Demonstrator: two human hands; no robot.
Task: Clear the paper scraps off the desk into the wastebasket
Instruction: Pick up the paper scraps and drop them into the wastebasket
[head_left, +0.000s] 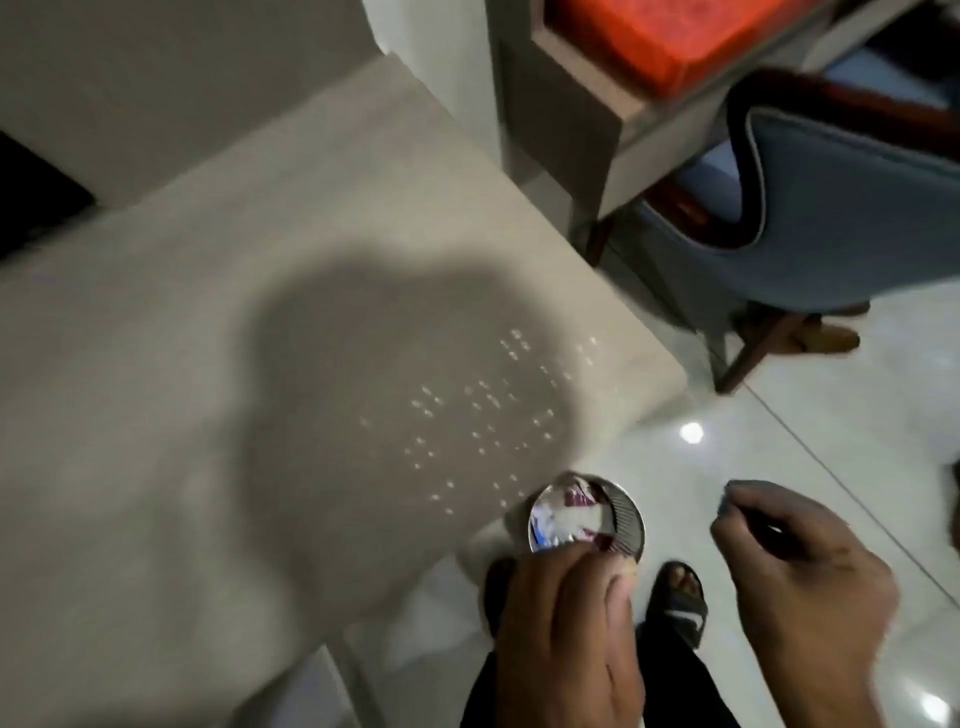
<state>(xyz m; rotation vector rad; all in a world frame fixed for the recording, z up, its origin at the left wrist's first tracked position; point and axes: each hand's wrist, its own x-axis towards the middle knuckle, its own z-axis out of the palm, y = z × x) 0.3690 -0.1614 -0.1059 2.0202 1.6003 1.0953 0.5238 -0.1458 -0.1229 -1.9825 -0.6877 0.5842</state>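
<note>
A person stands at the desk (208, 415) corner. The wastebasket (587, 517), scraps (556, 512) inside, sits just beyond the left hand (563, 623), whose half-curled fingers overlap its near rim. The right hand (800, 566), loosely pinched and apparently empty, hangs farther right. No scraps visible on the blurred desk.

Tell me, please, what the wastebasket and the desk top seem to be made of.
The wastebasket looks like perforated or mesh metal with a shiny rim: it glints and casts dotted light on the desk. The desk top appears a matte beige, perhaps laminate or stone; blur leaves it open.
</note>
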